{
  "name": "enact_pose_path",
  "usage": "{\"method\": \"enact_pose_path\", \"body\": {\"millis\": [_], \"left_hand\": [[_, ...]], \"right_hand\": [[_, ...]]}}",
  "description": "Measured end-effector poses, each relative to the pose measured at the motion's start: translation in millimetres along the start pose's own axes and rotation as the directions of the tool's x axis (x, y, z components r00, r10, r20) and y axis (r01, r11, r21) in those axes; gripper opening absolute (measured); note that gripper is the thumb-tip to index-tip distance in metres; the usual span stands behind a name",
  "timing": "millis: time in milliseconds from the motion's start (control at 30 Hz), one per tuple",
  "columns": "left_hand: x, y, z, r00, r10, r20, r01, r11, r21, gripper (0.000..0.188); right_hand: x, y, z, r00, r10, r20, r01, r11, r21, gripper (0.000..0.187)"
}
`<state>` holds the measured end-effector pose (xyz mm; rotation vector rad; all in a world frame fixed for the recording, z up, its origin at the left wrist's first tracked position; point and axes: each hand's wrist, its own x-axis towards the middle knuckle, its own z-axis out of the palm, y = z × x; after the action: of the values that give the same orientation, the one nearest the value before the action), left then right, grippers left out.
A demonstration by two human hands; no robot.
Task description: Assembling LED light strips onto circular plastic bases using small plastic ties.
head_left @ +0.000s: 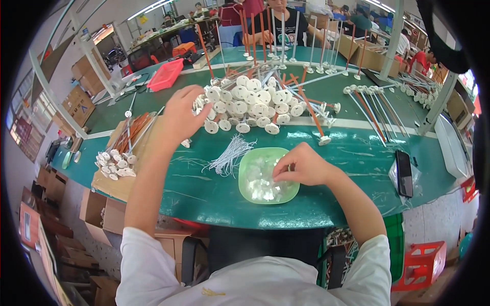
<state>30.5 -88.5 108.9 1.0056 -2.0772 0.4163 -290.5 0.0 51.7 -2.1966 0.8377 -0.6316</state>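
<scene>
A big heap of thin rods with white round discs (250, 102) on their ends lies in front of me, discs toward me. At its left edge my left hand (185, 113) curls its fingers and thumb round a white disc (200, 104); the fingers partly hide it. A light green bowl (244, 191) holds many small, clear, shiny pieces (265, 184). Over the bowl's right side my right hand (303, 166) is closed in a pinch, fingertips down at the pieces. What lies between those fingertips is too small to make out. White ties (229, 157) lie bunched left of the bowl.
Disc-ended rods (116, 163) lie on cardboard at left, more (375, 97) at right. Several rods stand upright along the far side, before a seated person (278, 30). A red tray (166, 75) is at back left, a phone (403, 173) at right.
</scene>
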Motion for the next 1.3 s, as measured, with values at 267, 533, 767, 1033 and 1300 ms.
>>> {"method": "enact_pose_path", "body": {"millis": [267, 533, 767, 1033, 1300], "left_hand": [[31, -19, 46, 0.968, -0.085, 0.237, 0.029, 0.972, 0.232, 0.037], [15, 38, -50, 0.904, -0.428, 0.020, 0.400, 0.827, -0.394, 0.023], [8, 72, -79, 0.886, -0.422, -0.192, 0.258, 0.792, -0.553, 0.017], [16, 119, -46, 0.875, 0.333, -0.352, -0.300, 0.942, 0.148, 0.041], [47, 140, 11, 0.611, 0.574, -0.545, -0.630, 0.769, 0.103, 0.033]], "right_hand": [[1, 5, 4, 0.999, -0.024, -0.043, 0.022, 0.999, -0.047, 0.009], [1, 14, 14, 0.980, -0.194, -0.044, 0.172, 0.937, -0.303, 0.012], [7, 14, 4, 0.952, -0.213, -0.220, 0.138, 0.939, -0.314, 0.013], [25, -16, -22, 0.887, 0.178, -0.427, 0.000, 0.923, 0.385, 0.022], [44, -100, -72, 0.790, 0.079, -0.608, 0.255, 0.860, 0.442, 0.015]]}}
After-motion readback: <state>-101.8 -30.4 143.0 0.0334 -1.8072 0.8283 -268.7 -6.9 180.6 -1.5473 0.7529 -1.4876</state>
